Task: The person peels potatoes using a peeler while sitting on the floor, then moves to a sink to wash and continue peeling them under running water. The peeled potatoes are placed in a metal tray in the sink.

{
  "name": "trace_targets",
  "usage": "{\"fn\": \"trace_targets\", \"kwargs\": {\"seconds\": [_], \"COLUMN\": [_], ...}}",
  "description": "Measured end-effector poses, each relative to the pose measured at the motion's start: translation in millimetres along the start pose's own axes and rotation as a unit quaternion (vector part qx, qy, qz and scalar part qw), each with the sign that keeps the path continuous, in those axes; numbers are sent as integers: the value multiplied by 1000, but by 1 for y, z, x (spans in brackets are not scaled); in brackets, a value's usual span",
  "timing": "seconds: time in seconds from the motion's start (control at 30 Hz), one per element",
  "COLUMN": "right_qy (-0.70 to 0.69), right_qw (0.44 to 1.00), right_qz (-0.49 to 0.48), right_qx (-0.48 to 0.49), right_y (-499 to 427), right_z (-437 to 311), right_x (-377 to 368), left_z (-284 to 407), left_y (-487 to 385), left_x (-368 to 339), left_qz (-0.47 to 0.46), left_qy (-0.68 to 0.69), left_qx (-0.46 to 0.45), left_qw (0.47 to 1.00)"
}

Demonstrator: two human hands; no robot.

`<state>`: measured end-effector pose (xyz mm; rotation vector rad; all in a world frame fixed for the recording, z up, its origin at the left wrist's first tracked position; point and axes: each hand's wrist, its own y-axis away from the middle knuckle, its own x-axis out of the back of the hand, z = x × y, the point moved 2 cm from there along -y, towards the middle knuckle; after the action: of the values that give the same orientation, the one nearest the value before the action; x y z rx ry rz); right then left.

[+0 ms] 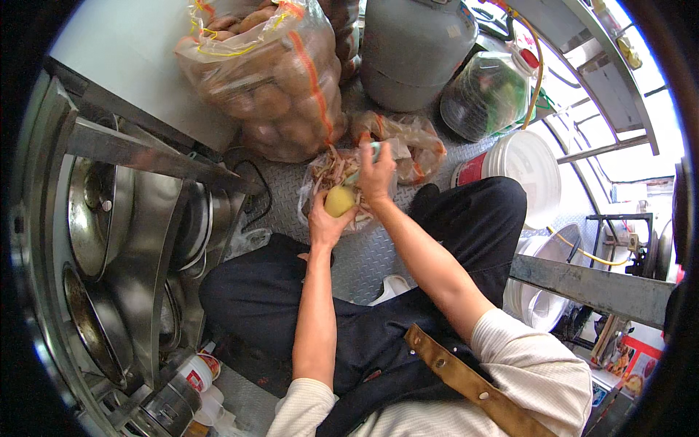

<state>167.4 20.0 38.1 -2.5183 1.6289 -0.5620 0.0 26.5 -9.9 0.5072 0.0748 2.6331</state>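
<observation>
A peeled yellow potato (339,201) is held in my left hand (326,223), fingers on its left side and thumb at its lower right. Just up and to the right, my right hand (377,173) grips a pale green handled tool (374,148), probably a peeler; its blade is hard to make out. Both hands are over an open clear plastic bag (303,210) that contains peelings (334,166). Farther forward stands a large clear bag of unpeeled potatoes (273,98) with orange stripes. A crumpled orange-striped plastic bag (423,155) lies behind my right hand.
A grey gas cylinder (415,54) and a large clear jug with a red cap (483,95) stand ahead. White plastic buckets (527,164) are beside my right knee. A metal rack (158,150) with pans (90,218) is at left, above a patterned metal floor (355,267).
</observation>
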Motion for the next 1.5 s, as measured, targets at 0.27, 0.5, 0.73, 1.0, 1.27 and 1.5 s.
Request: {"fn": "trace_targets", "kwargs": {"seconds": [0.27,0.5,0.73,1.0,1.27,1.5], "right_qy": [29,-80,-192,-94,-52,32], "right_qw": [998,950,892,938,993,995], "right_qz": [22,70,113,27,47,56], "right_qx": [-49,-295,-394,-332,-92,-77], "right_y": [-6,27,22,2,3,10], "right_z": [37,69,63,58,6,13], "right_x": [7,-3,-10,-24,7,-14], "left_z": [-5,-18,-8,32,21,20], "left_y": [1,-1,4,17,25,25], "left_x": [0,-7,5,28,6,7], "left_qz": [30,55,-36,-278,-129,-64], "left_qy": [291,606,573,406,420,435], "left_qx": [155,260,238,156,167,194], "left_qw": [944,750,784,856,883,877]}}
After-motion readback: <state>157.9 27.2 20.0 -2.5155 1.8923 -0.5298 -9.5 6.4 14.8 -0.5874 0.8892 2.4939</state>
